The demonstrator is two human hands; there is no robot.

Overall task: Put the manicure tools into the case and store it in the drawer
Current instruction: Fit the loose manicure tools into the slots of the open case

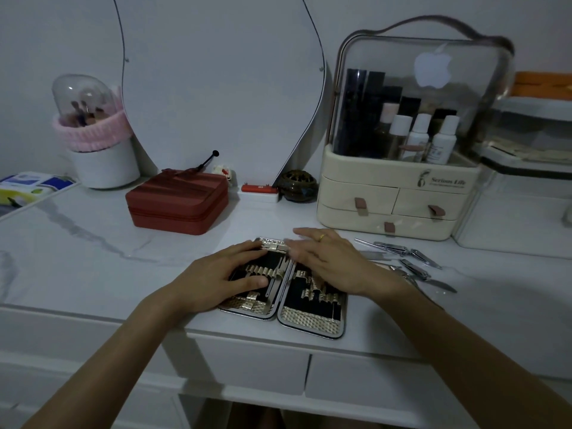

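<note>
- A gold-patterned manicure case with a black lining (312,300) lies spread open, both halves flat, at the front edge of the white marble-look desk (93,252), just above the white desk drawers (356,376).
- The left hand (216,277) rests on the left half of the case, fingers loosely spread and laid flat, thumb lying across the lining; it grips nothing that I can see.
- The right hand (325,261), wearing a gold ring, lies over the upper part of the right half, fingers straight and reaching toward the hinge; it looks a little blurred, and nothing is held in it.
- One slim metal tool (274,283) already sits in the loops beside the hinge on the left half.
- A loose heap of silver manicure tools (405,258), clippers and thin picks among them, lies on the desk just to the right of the case, partly behind the right wrist.
- Behind the case stand a dark red zipped box (178,201) and a cream cosmetic organiser with a clear domed lid and small drawers (393,193).
- At the far left stands a white brush holder with a pink band and clear dome (96,144).
</note>
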